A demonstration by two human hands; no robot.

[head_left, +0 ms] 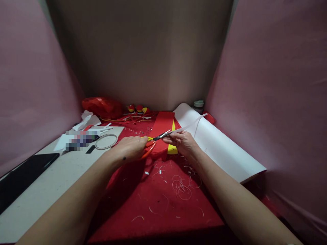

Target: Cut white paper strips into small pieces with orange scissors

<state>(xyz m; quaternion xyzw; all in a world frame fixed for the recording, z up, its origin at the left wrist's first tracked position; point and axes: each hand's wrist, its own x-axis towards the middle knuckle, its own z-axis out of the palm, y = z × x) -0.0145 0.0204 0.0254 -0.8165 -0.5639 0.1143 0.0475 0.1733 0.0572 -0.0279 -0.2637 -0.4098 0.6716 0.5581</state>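
My left hand [133, 148] is closed round the yellow and orange handles of a pair of scissors [158, 136], whose dark blades point right and slightly up. Close to the blade tips, my right hand [180, 140] pinches a thin white strip [191, 125] that runs up to the right. Beneath the scissors lie a red ribbed sheet [163, 123] and a yellow piece [172, 149]. The blades partly overlap my right fingertips, so the exact contact between blades and strip cannot be made out.
A white sheet [217, 146] slopes along the right. Thin scraps [182, 187] litter the red cloth [153, 207]. At left, a pale board [63, 183] bears a black device [30, 172] and a ring [106, 142]. Behind are a red bag [102, 106], small red-yellow figures [139, 108] and a lidded container [198, 106].
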